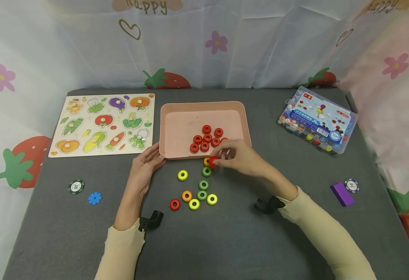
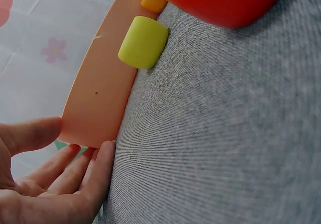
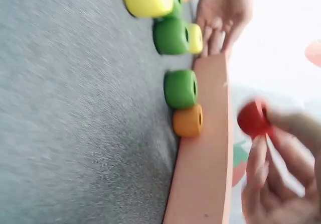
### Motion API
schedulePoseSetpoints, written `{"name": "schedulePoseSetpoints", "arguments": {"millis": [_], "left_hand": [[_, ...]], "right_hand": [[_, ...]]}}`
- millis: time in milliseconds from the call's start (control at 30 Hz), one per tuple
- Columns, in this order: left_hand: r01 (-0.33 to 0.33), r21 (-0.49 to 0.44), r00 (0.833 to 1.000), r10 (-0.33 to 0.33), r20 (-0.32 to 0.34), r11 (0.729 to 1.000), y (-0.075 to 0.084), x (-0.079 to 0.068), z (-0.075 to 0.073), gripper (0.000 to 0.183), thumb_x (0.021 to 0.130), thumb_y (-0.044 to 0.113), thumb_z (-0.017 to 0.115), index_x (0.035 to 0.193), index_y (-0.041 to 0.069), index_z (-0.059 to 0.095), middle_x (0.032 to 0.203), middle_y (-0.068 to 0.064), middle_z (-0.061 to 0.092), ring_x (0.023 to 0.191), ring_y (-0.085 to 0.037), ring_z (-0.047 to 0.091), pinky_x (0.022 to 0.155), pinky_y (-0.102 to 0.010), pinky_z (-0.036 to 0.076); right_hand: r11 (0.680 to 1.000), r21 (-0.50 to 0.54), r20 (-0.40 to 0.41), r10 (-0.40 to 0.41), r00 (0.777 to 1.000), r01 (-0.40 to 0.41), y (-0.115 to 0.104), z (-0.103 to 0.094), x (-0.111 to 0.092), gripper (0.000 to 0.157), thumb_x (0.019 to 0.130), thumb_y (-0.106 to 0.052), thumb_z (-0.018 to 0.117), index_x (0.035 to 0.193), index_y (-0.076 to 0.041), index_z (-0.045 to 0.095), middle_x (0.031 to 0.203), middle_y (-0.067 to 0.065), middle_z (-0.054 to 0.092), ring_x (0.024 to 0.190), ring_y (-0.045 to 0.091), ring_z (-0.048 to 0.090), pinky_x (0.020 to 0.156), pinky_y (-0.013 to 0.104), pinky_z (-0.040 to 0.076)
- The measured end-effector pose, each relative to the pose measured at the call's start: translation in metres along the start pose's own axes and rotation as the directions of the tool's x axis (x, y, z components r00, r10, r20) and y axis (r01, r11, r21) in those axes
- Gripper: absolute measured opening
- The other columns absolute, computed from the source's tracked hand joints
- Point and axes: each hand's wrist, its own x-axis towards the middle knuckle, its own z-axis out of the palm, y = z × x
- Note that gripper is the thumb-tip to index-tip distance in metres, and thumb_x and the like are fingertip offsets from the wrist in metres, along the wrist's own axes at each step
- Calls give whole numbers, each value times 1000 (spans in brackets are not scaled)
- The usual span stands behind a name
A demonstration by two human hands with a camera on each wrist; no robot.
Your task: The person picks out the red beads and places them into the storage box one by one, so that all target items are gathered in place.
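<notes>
At its front left corner, the pink tray is held by my left hand, thumb near the rim and fingers against the left end. My right hand pinches a red ring-shaped bead above the tray's front edge, thumb and fingertips around it. Several red beads lie in the tray, some partly hidden by the right hand. In front of it lie an orange bead, green beads, yellow beads, another orange bead and a red bead.
A vegetable puzzle board lies left of the tray. At the back right is a clear plastic case of beads. A green chip, a blue chip, a purple block and another chip lie at the sides.
</notes>
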Motion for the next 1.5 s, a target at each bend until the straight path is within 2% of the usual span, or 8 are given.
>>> {"name": "schedulePoseSetpoints", "arguments": {"millis": [167, 367, 633, 767, 867, 1067, 1267, 1500], "left_hand": [[5, -5, 1000, -5, -5, 1000, 0, -1, 0, 53, 101, 4, 55, 153, 6, 41, 154, -13, 45, 139, -22, 47, 101, -23, 52], [2, -12, 1000, -2, 2, 1000, 0, -1, 0, 54, 101, 4, 56, 153, 6, 40, 154, -14, 45, 139, -22, 47, 101, -23, 52], [0, -5, 1000, 0, 1, 1000, -1, 0, 0, 54, 101, 4, 56, 152, 5, 40, 153, -14, 45, 139, -22, 47, 101, -24, 52], [-3, -5, 1000, 3, 1, 1000, -1, 0, 0, 54, 101, 4, 56, 152, 5, 40, 153, -14, 45, 138, -22, 48, 100, -23, 52], [-6, -7, 1000, 6, 2, 1000, -1, 0, 0, 54, 101, 4, 56, 152, 5, 40, 153, -14, 45, 138, -22, 48, 100, -23, 52], [-9, -5, 1000, 9, 6, 1000, 0, -1, 0, 54, 101, 3, 55, 153, 4, 40, 154, -14, 45, 139, -22, 47, 100, -22, 52], [-16, -12, 1000, 16, 9, 1000, 1, -1, 0, 54, 101, 3, 55, 153, 4, 40, 154, -14, 44, 140, -23, 46, 100, -22, 52], [-17, -15, 1000, 17, 2, 1000, 1, -1, 1, 53, 101, 3, 55, 152, 4, 41, 153, -14, 45, 140, -22, 46, 99, -21, 53]], "right_hand": [[995, 1, -201, 93, 975, -95, 8, -3, 19, 12, 87, -10, 78, 99, -6, 77, 85, 6, 70, 74, 20, 64, 62, 27, 52], [974, 44, -242, 227, 943, -223, 20, 4, 33, 15, 87, -8, 78, 100, -1, 76, 86, 13, 71, 68, 25, 68, 52, 22, 53], [952, 91, -366, 305, 879, -293, 21, 7, 39, 6, 85, -1, 77, 91, -4, 76, 85, 11, 72, 67, 24, 70, 50, 25, 58], [953, 66, -388, 296, 873, -294, 20, 7, 38, 5, 85, -2, 78, 88, -6, 76, 85, 8, 73, 67, 18, 70, 50, 23, 57], [969, 44, -394, 242, 887, -245, 17, 8, 36, 6, 84, -3, 79, 88, -6, 76, 86, 7, 73, 69, 16, 69, 54, 20, 55], [996, 25, -303, 84, 949, -80, 3, 18, 28, 11, 84, -2, 79, 94, -2, 74, 84, 7, 70, 72, 17, 65, 60, 22, 53], [1000, -2, -106, -14, 994, 14, -15, 47, 16, 15, 84, -7, 80, 98, -5, 74, 87, 0, 70, 76, 15, 63, 66, 30, 55], [977, -202, 175, -29, 984, 64, -26, 89, 3, 28, 83, -24, 84, 108, -18, 75, 104, -6, 69, 95, 11, 56, 82, 28, 50]]}}
